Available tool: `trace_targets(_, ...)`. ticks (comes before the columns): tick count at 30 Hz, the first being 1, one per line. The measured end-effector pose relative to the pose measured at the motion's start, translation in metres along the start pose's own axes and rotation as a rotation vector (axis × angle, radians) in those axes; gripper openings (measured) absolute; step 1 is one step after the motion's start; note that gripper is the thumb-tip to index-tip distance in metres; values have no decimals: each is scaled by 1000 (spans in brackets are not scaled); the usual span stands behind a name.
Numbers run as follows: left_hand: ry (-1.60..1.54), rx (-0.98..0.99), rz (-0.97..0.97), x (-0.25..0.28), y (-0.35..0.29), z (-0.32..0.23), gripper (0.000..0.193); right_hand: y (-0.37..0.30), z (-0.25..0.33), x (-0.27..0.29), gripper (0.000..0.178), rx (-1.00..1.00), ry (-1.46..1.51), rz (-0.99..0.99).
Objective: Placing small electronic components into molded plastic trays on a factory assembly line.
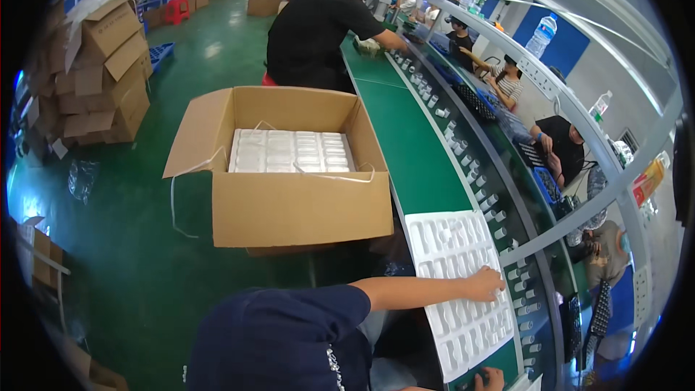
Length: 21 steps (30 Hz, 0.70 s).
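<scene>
A white molded tray (pixel 443 268) with rows of shaped hollows lies on the green work surface. My left hand (pixel 483 284) reaches across it and rests at its right side, fingers curled down into the hollows. What those fingers hold, if anything, is hidden. At the tray's near end, by the lower edge, my right hand (pixel 492 379) shows only in part. Its fingers are bent together beside a small dark item, and I cannot make out what is in them. Small white cylindrical parts (pixel 499 233) stand in a line on the conveyor (pixel 539 282), just right of the tray.
An open cardboard box (pixel 300 210) holding stacked white trays (pixel 289 150) stands left of the bench. Beyond it a co-worker in black (pixel 311 36) leans over the line. A grey metal frame (pixel 586 213) crosses on the right. Cartons (pixel 108 72) are piled at far left.
</scene>
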State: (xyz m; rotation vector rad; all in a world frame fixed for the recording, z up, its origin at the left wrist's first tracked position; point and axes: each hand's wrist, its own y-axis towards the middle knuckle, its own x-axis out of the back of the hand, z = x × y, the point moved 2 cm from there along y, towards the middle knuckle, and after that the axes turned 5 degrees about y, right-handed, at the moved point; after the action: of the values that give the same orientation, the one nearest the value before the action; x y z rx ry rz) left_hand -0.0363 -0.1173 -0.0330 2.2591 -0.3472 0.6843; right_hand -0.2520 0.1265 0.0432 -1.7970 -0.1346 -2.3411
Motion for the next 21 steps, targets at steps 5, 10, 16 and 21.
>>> trace_targets(5, -60, -16, 36, 3, 4, -9, 32, -22, -10, 3, 36, 60, -186, -88)
trace_targets(10, -224, -16, -95, 13, 6, -9, 33, -2, 10, 20, 39, -54, -89, 35)
trace_targets(16, -583, 80, -72, 35, 10, -25, 28, 6, -16, 17, 30, -341, 554, -320)
trace_targets(21, -1228, 398, 220, 62, 2, -62, 22, -3, 24, 6, 33, -315, 1579, -597)
